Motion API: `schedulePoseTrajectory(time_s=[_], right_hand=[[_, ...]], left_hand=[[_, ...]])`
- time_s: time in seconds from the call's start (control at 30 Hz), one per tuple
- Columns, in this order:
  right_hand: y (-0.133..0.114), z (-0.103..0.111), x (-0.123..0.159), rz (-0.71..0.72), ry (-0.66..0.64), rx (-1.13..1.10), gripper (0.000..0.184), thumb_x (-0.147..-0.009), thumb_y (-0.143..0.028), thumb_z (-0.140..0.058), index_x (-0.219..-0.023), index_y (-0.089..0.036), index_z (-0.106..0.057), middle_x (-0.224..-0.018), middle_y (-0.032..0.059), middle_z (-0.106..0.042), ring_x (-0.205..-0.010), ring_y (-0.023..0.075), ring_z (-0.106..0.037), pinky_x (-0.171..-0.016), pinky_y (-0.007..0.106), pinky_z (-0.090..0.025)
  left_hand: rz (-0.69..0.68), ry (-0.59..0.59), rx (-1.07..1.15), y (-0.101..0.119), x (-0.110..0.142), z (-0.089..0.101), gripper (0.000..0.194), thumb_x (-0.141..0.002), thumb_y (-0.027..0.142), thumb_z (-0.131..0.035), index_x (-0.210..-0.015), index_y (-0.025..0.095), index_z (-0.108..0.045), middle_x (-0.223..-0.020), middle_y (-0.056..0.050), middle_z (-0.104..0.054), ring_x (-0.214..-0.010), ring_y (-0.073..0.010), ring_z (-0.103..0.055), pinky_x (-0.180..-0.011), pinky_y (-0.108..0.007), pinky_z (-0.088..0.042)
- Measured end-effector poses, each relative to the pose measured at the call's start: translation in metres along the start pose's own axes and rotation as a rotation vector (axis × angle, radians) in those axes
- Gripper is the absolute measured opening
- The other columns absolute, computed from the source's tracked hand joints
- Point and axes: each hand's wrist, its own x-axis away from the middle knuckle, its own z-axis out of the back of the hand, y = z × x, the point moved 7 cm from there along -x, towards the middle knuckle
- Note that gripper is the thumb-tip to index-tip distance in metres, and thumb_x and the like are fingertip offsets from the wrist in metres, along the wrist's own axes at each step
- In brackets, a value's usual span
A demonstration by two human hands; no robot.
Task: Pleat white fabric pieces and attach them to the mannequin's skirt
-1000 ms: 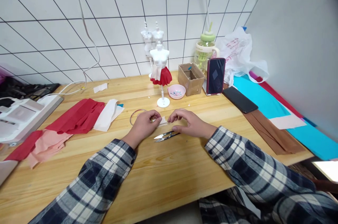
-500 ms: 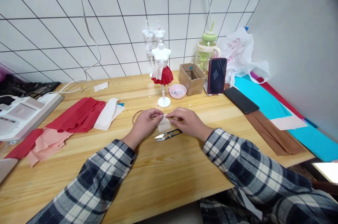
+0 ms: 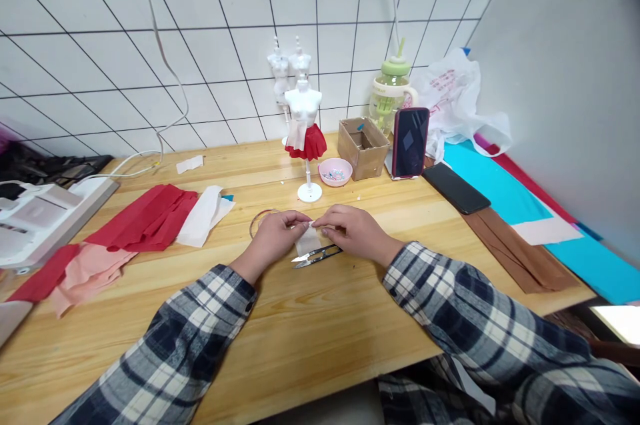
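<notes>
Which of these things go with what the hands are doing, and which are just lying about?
Go with it, probably:
pale cloth, at the fingertips of the left hand and right hand
snips, right by the hands
white dress form in a red skirt

Seem just lying about:
flat black phone
plastic bag
green-lidded bottle

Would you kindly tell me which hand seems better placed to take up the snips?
Probably the right hand: it is nearest the handle end of the snips, while the left hand is nearer the blades. Both hold pale cloth.
</notes>
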Motion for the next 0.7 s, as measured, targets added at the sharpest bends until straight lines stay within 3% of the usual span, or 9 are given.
schedulePoseTrajectory(time_s=[0.33, 0.7], right_hand=[[0.0048, -0.0033, 0.0005, -0.022, -0.014, 0.04, 0.024, -0.092, -0.02, -0.056, -0.11, -0.025, -0.071, -0.102, 0.0038, -0.068, -0.093, 0.0147, -0.062, -0.079, 0.025, -0.046], [-0.0037, -0.0021, 0.0002, 0.031, -0.036, 0.115, 0.027, -0.095, -0.021, -0.051, -0.114, -0.026, -0.069, -0.103, 0.0038, -0.068, -0.095, 0.0157, -0.062, -0.077, 0.026, -0.045]], left_hand=[[0.012, -0.059, 0.033, -0.0049, -0.0015, -0.005, 0.033, -0.08, 0.044, -0.057, -0.09, 0.02, -0.078, -0.081, -0.003, -0.076, -0.076, -0.0208, -0.066, -0.074, -0.032, -0.05], [0.012, -0.041, 0.011, -0.0034, -0.0009, -0.0038, 0.031, -0.079, 0.042, -0.058, -0.09, 0.021, -0.078, -0.083, -0.003, -0.077, -0.078, -0.0212, -0.067, -0.076, -0.032, -0.049]])
